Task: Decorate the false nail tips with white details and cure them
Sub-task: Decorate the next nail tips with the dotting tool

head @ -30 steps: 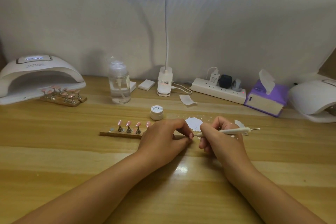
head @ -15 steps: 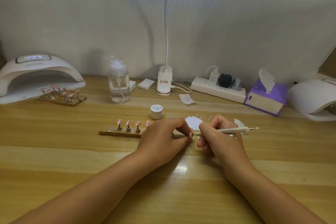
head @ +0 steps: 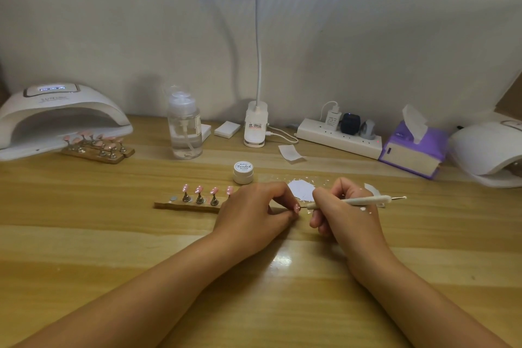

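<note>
Nail tip [head: 296, 207] pinched in your left hand [head: 254, 212], pen point at it.
Your right hand [head: 344, 212] grips the white dotting pen [head: 361, 201], its fine point at the pink tip between your hands; contact is too small to judge. Your left hand covers the nearest end of the wooden holder [head: 180, 205]; the palette paper [head: 300, 191] beyond your knuckles shows only in part.

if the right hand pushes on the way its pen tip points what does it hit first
The pink nail tip pinched by the left hand; the dotting pen in the right hand nearly touches it, contact unclear.
</note>
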A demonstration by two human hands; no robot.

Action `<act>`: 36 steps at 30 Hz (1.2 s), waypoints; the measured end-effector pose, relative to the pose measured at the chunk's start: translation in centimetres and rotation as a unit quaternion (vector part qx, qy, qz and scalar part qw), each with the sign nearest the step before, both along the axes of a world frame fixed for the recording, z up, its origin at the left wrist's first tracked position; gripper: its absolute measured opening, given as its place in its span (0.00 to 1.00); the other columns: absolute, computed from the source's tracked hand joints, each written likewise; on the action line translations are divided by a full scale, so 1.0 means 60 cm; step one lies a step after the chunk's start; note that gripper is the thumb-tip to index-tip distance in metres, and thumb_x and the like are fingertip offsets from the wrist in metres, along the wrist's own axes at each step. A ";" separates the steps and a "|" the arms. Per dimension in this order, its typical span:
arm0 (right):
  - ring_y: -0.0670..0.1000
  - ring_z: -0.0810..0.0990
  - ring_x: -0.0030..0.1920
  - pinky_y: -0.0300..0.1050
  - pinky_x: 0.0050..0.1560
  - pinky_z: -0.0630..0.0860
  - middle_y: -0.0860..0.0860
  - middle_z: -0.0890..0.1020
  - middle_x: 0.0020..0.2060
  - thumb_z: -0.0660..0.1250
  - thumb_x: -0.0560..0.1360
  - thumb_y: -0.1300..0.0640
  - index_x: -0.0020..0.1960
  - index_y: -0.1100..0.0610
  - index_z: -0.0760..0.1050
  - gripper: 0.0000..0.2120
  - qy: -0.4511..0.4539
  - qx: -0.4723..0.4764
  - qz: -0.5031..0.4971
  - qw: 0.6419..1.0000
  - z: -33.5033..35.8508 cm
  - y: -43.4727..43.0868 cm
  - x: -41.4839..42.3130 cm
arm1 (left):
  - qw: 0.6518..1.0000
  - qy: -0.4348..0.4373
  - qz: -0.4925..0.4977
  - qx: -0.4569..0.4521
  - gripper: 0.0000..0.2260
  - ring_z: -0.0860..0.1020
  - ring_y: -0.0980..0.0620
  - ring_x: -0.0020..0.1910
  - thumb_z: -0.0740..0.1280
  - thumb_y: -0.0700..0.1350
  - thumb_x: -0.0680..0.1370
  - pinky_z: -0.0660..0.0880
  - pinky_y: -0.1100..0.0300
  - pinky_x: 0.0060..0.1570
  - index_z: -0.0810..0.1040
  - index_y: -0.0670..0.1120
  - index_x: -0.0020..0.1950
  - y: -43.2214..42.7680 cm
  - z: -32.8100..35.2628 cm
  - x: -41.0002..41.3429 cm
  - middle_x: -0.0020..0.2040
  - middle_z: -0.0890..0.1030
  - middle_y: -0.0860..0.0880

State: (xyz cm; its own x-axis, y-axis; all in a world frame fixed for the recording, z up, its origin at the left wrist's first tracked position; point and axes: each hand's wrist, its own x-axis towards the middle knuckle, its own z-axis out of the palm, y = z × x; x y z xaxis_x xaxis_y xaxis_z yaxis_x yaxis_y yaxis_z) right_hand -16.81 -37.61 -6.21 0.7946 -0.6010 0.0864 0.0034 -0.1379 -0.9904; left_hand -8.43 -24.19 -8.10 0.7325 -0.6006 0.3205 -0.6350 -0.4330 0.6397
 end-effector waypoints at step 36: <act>0.46 0.79 0.27 0.47 0.37 0.76 0.50 0.84 0.29 0.68 0.73 0.57 0.40 0.58 0.72 0.07 0.047 -0.136 -0.019 0.989 -0.013 -0.034 0.011 | 1.000 0.013 -0.004 -0.002 0.06 0.75 0.69 0.35 0.72 0.51 0.73 0.65 0.66 0.36 0.78 0.62 0.40 -0.001 0.002 -0.001 0.43 0.81 0.67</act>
State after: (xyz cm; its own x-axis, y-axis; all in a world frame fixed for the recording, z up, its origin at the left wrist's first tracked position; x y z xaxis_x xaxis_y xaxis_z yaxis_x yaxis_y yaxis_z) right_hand -16.18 -39.65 -7.02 0.7835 -0.5961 0.1754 -0.0984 -0.3977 -0.9122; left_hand -8.46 -24.22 -8.00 0.7361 -0.6052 0.3030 -0.6209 -0.4258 0.6582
